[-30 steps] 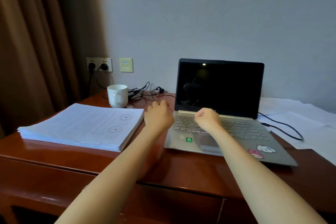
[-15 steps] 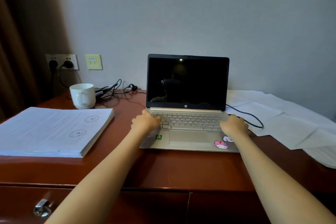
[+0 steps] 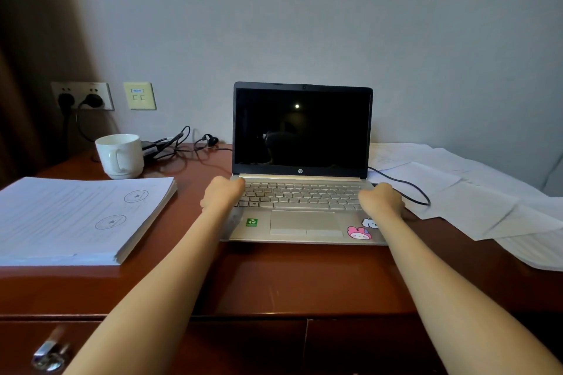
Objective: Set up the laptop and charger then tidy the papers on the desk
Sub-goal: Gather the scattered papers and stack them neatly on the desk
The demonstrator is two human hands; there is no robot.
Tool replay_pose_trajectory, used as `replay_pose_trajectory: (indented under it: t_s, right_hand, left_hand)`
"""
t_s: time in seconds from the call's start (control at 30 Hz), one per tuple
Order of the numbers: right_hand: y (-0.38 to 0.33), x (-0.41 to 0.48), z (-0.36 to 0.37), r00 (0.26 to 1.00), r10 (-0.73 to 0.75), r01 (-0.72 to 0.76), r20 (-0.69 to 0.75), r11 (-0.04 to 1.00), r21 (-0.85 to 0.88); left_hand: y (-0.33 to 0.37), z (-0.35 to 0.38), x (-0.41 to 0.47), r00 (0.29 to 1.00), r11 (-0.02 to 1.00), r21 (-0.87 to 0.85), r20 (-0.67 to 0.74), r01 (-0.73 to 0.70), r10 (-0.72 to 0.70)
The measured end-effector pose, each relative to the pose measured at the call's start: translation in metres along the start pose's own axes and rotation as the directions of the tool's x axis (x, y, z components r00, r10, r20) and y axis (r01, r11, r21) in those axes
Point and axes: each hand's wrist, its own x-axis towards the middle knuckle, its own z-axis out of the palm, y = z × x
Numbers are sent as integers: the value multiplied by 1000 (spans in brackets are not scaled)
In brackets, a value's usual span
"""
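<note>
Your left hand (image 3: 224, 195) has its fingers curled round the left edge of the laptop (image 3: 301, 207), with the thumb up on the deck by the hinge corner, so that side is gripped. Your right hand (image 3: 380, 201) is curled at the right edge, right where the charger cable (image 3: 428, 201) plugs in. The fingertips are hidden behind the hand, so I can't tell if you've got the edge or the plug.

Looks to me like you're squaring the laptop up on the bench (image 3: 289, 277). Tip: move it by the base, both sides together, never by the screen. Leave slack in that cable loop so the plug doesn't get levered sideways. Watch the loose sheets (image 3: 475, 195) just to the right too. The cable lies across them, and dragging it would probably scatter them. The laptop sits open mid-bench with the screen dark, between those sheets and the thick stack of papers (image 3: 76, 219) on the left.

Readable stuff: there's an "hp" logo (image 3: 300, 171) under the screen, plus a green sticker (image 3: 251, 222) and a pink cartoon bunny sticker (image 3: 359, 233) on the palm rest. The stack's top page has two round star stamps, but the print is too small to read. Same goes for the blue label on the wall plate (image 3: 139, 96).
</note>
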Motion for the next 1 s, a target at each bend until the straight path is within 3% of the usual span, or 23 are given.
replay_pose_trajectory:
  t_s: [0.5,0.73,0.87,1.0]
  right_hand:
    - [-9,-5,20,1000,-15,13,14,990,142]
    - [-6,-5,19,1000,-27,27,3,993,117]
    - [-2,-7,15,994,-108,107,29,994,6]
    - [5,-13,5,974,-212,223,79,959,-177]
  left_hand:
    - [-11,-6,7,995,998,45,-86,46,-42]
    - [-7,-4,-4,995,992,111,-86,62,-53]
    - [2,0,-18,994,968,231,-72,93,-78]
    - [21,11,-38,994,899,437,-88,-23,69]
